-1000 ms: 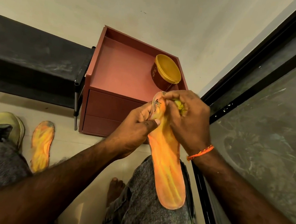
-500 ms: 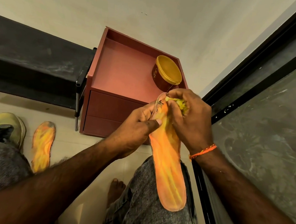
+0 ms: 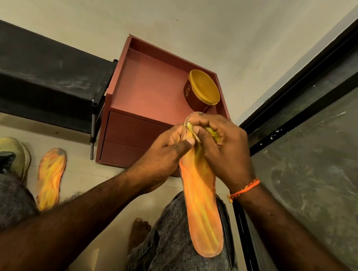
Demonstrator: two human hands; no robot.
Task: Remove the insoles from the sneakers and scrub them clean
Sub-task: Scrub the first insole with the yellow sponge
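An orange insole (image 3: pixel 201 207) rests lengthwise on my right thigh, its far end raised in front of me. My left hand (image 3: pixel 160 157) pinches that far end from the left side. Pressed against the same end is a small yellow-green scrubber (image 3: pixel 212 132), bunched inside my right hand (image 3: pixel 222 148). A second orange insole (image 3: pixel 50 177) lies flat on the floor at the left. Beside it stand two pale yellow-green sneakers (image 3: pixel 7 156), partly hidden by my left knee.
A red-brown drawer unit (image 3: pixel 137 100) stands against the wall ahead, with a lidded yellow tub (image 3: pixel 203 90) on top. A black bench (image 3: pixel 37 73) runs along the left. A dark framed panel (image 3: pixel 316 148) fills the right side. My bare foot (image 3: pixel 139 232) rests on the tiled floor.
My right hand with the scrubber has shifted slightly along the insole's far end. The insole and my left hand stay almost where they were.
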